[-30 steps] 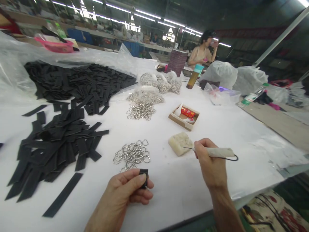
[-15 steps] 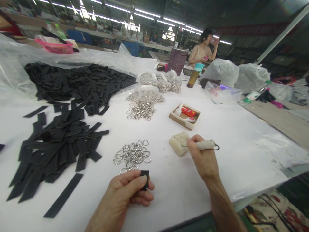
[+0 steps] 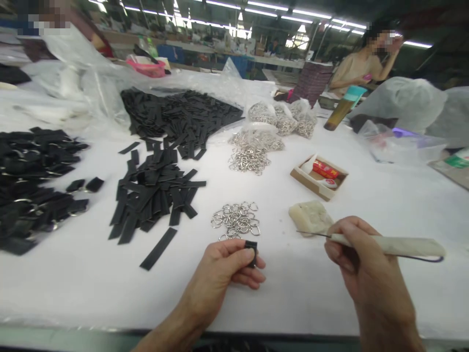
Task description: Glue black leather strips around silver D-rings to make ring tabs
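Note:
Between the thumb and fingers of my left hand (image 3: 225, 266) is a short folded black strap (image 3: 251, 253); any ring in its fold is hidden. My right hand (image 3: 366, 264) grips an awl (image 3: 410, 246) by its pale wrapped handle, with the thin metal tip pointing left. That tip passes in front of a yellowish wax-like block (image 3: 309, 215); whether they touch I cannot tell. Just beyond my left hand lie loose metal D-rings (image 3: 238, 220). Left of these is a heap of flat black strips (image 3: 154, 190), with one strip (image 3: 159, 249) lying apart.
Finished-looking black loops with rings (image 3: 29, 181) lie at the left. Further back are a larger strip pile (image 3: 176, 115), bagged rings (image 3: 282, 117), a small open box (image 3: 320, 176) and a bottle (image 3: 344, 107). Another person (image 3: 361, 68) is across the table.
My right hand has drawn back from the pale block, bringing the awl's tip to its near side. The view has swung left, revealing the pile of loops. My left hand still holds the strap.

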`<state>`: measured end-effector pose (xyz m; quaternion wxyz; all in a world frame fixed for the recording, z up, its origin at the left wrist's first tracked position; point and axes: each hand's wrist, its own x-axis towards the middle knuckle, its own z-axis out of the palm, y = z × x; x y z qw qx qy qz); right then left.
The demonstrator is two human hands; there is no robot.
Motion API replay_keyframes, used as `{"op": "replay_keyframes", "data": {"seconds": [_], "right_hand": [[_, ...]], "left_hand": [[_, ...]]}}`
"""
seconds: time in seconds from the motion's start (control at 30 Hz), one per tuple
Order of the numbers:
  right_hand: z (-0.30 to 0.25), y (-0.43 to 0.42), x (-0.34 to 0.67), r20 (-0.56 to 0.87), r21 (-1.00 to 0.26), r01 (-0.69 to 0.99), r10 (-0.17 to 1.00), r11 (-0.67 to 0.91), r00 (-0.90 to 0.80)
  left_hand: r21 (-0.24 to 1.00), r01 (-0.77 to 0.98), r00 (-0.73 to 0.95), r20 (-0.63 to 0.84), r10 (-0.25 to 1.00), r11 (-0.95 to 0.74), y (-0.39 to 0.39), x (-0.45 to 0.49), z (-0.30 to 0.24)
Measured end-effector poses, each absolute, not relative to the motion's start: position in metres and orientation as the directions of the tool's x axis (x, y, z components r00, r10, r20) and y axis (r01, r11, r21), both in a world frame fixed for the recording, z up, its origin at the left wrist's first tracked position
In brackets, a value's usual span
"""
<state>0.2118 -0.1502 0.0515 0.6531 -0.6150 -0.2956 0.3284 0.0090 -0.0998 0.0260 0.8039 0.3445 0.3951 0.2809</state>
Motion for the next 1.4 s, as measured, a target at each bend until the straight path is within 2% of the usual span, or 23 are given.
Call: {"op": "replay_keyframes", "data": {"seconds": [0.1,0.23,0.7,1.1,1.27,1.4], "right_hand": [[0.051,-0.151,0.192,-0.077,-0.979,-0.202,0.879,0.023,0.471],[0.046,-0.147,0.173,-0.097,-0.963,-0.27,0.921,0.009,0.377],[0.034,-0.137,0.157,-0.116,-0.966,-0.257,0.948,-0.038,0.296],[0.036,-0.132,0.156,-0.145,-0.97,-0.223,0.965,-0.095,0.219],[0.044,-0.128,0.162,-0.126,-0.977,-0.197,0.966,-0.081,0.226],[0.054,-0.128,0.174,-0.052,-0.972,-0.232,0.924,0.04,0.379]], "left_hand": [[0.784,-0.207,0.528,-0.414,0.742,0.585,-0.103,0.008,0.025],[0.792,-0.221,0.516,-0.4,0.758,0.569,-0.105,0.006,0.023],[0.808,-0.214,0.532,-0.375,0.759,0.549,-0.104,0.005,0.024],[0.839,-0.089,0.526,-0.418,0.74,0.537,-0.103,0.002,0.029],[0.832,-0.076,0.528,-0.434,0.73,0.55,-0.104,0.004,0.033],[0.813,-0.108,0.509,-0.449,0.735,0.572,-0.103,0.003,0.032]]}}
